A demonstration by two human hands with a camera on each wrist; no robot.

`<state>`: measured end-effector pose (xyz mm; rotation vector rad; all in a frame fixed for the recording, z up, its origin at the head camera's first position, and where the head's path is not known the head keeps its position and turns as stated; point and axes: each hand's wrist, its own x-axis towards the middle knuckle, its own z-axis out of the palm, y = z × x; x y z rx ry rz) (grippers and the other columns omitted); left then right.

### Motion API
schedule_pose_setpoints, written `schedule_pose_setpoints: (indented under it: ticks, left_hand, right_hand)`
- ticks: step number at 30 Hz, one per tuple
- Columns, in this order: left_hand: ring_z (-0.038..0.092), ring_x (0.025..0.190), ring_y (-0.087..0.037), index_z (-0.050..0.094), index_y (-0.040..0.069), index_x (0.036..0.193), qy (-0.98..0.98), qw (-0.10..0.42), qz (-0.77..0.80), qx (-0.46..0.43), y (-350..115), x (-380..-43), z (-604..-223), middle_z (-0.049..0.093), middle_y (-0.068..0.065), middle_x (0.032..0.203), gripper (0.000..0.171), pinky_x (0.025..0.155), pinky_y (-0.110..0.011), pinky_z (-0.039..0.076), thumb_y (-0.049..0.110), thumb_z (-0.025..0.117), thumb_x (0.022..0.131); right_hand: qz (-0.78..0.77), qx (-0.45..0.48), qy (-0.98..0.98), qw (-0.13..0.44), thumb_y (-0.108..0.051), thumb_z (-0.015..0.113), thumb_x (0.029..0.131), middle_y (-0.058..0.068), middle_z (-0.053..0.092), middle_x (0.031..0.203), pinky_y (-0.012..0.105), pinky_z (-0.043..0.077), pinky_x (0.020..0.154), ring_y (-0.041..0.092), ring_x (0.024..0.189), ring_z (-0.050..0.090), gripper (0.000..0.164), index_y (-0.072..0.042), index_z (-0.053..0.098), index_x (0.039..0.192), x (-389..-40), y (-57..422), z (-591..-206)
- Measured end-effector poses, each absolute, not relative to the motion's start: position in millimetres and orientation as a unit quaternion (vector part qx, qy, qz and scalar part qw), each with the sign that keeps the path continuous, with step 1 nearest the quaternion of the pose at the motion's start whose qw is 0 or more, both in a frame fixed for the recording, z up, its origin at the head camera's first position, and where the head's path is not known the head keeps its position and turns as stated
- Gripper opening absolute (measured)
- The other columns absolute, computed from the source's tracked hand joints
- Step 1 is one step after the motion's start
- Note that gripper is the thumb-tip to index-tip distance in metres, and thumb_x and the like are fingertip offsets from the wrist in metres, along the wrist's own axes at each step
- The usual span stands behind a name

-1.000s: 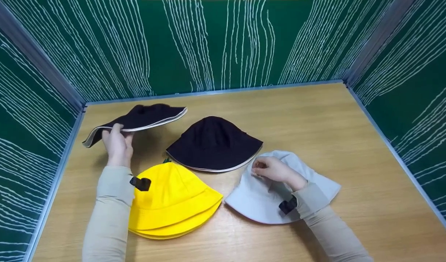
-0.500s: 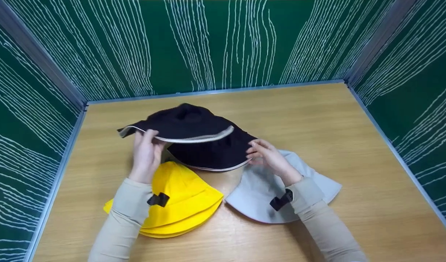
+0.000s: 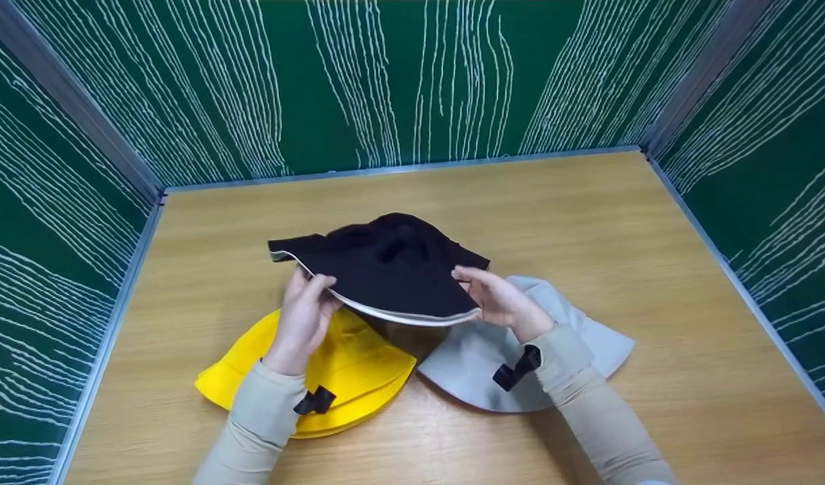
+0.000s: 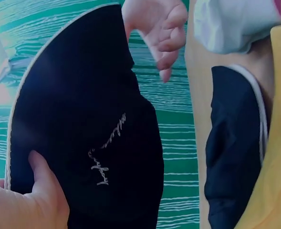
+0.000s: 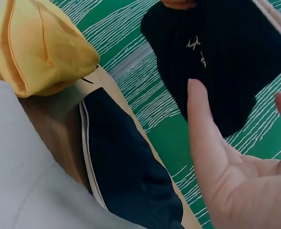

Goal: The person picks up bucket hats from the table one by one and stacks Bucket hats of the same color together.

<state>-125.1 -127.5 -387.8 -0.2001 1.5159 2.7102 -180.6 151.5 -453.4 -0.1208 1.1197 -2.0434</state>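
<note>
My left hand point(image 3: 304, 323) pinches the white-edged brim of a dark bucket hat point(image 3: 392, 276), thumb on top. White script shows on this hat point(image 4: 83, 105) in the left wrist view. My right hand point(image 3: 503, 303) is at the hat's right brim edge, its fingers extended; in the right wrist view the same hand point(image 5: 245, 191) has a straight digit overlapping the dark fabric. Behind and beneath the held hat, a second dark bucket hat point(image 3: 471, 257) is mostly hidden in the head view, while both wrist views show this lower hat point(image 4: 231, 133) on the table.
Yellow bucket hats point(image 3: 365, 377), layered together, lie on the wooden table point(image 3: 553, 209) under my left forearm. A pale grey bucket hat point(image 3: 466, 377) lies under my right wrist. Green panels point(image 3: 452, 81) with white wavy lines enclose the back and sides.
From the left, my left hand has brought the dark hat rightward and nearer, over the second dark hat. My right hand has uncurled and moved from above the grey hat to the held brim.
</note>
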Motion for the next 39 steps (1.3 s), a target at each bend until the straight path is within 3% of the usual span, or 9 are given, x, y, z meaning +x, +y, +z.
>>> schedule_pose_setpoints:
  ticks: [3, 5, 9, 16, 21, 25, 29, 34, 39]
  left_hand:
    - [0.058, 0.085, -0.012, 0.026, -0.001, 0.135, 0.505, 0.03, 0.861, -0.055, -124.6, -122.1, -395.7, 0.052, -0.004, 0.11, 0.048, 0.075, -0.025, 0.05, -0.009, 0.034, 0.088]
    - [0.059, 0.085, -0.011, 0.026, -0.002, 0.135, 0.519, 0.039, 0.852, -0.049, -123.1, -120.5, -401.2, 0.052, -0.004, 0.111, 0.049, 0.075, -0.025, 0.051, -0.009, 0.035, 0.087]
    - [0.059, 0.089, -0.01, 0.026, -0.003, 0.136, 0.552, 0.059, 0.831, -0.039, -121.8, -117.8, -412.0, 0.054, -0.004, 0.114, 0.051, 0.078, -0.026, 0.051, -0.009, 0.037, 0.086]
    - [0.06, 0.093, -0.012, 0.027, 0.004, 0.142, 0.598, 0.115, 0.792, -0.04, -132.1, -114.7, -429.2, 0.054, -0.007, 0.12, 0.056, 0.086, -0.031, 0.05, -0.005, 0.042, 0.089]
    - [0.057, 0.105, -0.013, 0.024, 0.008, 0.147, 0.631, 0.171, 0.756, -0.033, -146.1, -114.2, -436.8, 0.048, -0.013, 0.135, 0.058, 0.099, -0.039, 0.045, 0.003, 0.048, 0.094]
    - [0.057, 0.107, -0.018, 0.032, 0.002, 0.142, 0.668, 0.226, 0.709, -0.018, -157.8, -116.0, -439.8, 0.053, -0.01, 0.126, 0.048, 0.1, -0.041, 0.045, 0.013, 0.047, 0.097]
    - [0.059, 0.102, -0.02, 0.049, 0.0, 0.119, 0.701, 0.268, 0.661, -0.009, -168.0, -118.9, -440.7, 0.059, -0.006, 0.107, 0.029, 0.095, -0.036, 0.049, 0.021, 0.046, 0.099]
    - [0.058, 0.096, -0.016, 0.052, 0.006, 0.099, 0.707, 0.242, 0.665, -0.009, -172.7, -124.8, -438.4, 0.059, -0.003, 0.097, 0.012, 0.091, -0.029, 0.049, 0.017, 0.046, 0.099]
    - [0.055, 0.107, -0.023, 0.05, 0.004, 0.108, 0.717, 0.193, 0.67, 0.027, -169.1, -134.0, -437.6, 0.058, -0.007, 0.106, 0.017, 0.093, -0.026, 0.045, 0.012, 0.056, 0.095]
  right_hand:
    - [-0.814, -0.02, 0.441, 0.377, -0.011, 0.037, 0.101, -0.004, 0.068, 0.078, 0.02, 0.053, 0.062, 0.008, 0.069, 0.066, 0.022, -0.015, 0.056, 0.091, -177.8, 148.1, -454.1]
    - [-0.81, 0.006, 0.462, 0.361, -0.006, 0.043, 0.098, -0.004, 0.068, 0.082, 0.022, 0.054, 0.068, 0.009, 0.074, 0.067, 0.014, -0.011, 0.05, 0.108, -175.8, 145.5, -454.7]
    - [-0.793, 0.012, 0.504, 0.343, -0.005, 0.047, 0.095, -0.002, 0.068, 0.09, 0.024, 0.055, 0.072, 0.012, 0.079, 0.068, 0.027, -0.009, 0.04, 0.121, -171.2, 139.9, -457.7]
    - [-0.777, -0.009, 0.567, 0.274, -0.002, 0.052, 0.091, -0.004, 0.068, 0.093, 0.022, 0.053, 0.071, 0.01, 0.077, 0.067, 0.037, -0.006, 0.043, 0.126, -166.4, 134.5, -457.9]
    - [-0.722, -0.044, 0.658, 0.21, -0.005, 0.056, 0.091, 0.004, 0.059, 0.119, 0.02, 0.048, 0.083, 0.008, 0.093, 0.061, 0.051, -0.001, 0.038, 0.138, -166.8, 134.3, -448.5]
    - [-0.671, -0.074, 0.719, 0.163, -0.007, 0.057, 0.091, 0.014, 0.047, 0.138, 0.02, 0.04, 0.092, 0.011, 0.11, 0.052, 0.054, -0.002, 0.037, 0.142, -166.6, 136.3, -435.7]
    - [-0.649, -0.104, 0.741, 0.138, -0.006, 0.056, 0.092, 0.019, 0.049, 0.136, 0.019, 0.04, 0.092, 0.01, 0.109, 0.052, 0.053, 0.0, 0.038, 0.141, -164.4, 140.7, -420.1]
    - [-0.623, -0.171, 0.75, 0.142, -0.004, 0.055, 0.093, 0.02, 0.052, 0.13, 0.018, 0.042, 0.089, 0.004, 0.102, 0.055, 0.049, 0.003, 0.04, 0.139, -160.1, 148.6, -400.2]
    - [-0.569, -0.283, 0.756, 0.158, -0.004, 0.056, 0.092, 0.011, 0.059, 0.118, 0.019, 0.043, 0.088, 0.004, 0.101, 0.056, 0.036, 0.007, 0.05, 0.126, -154.9, 160.1, -377.4]
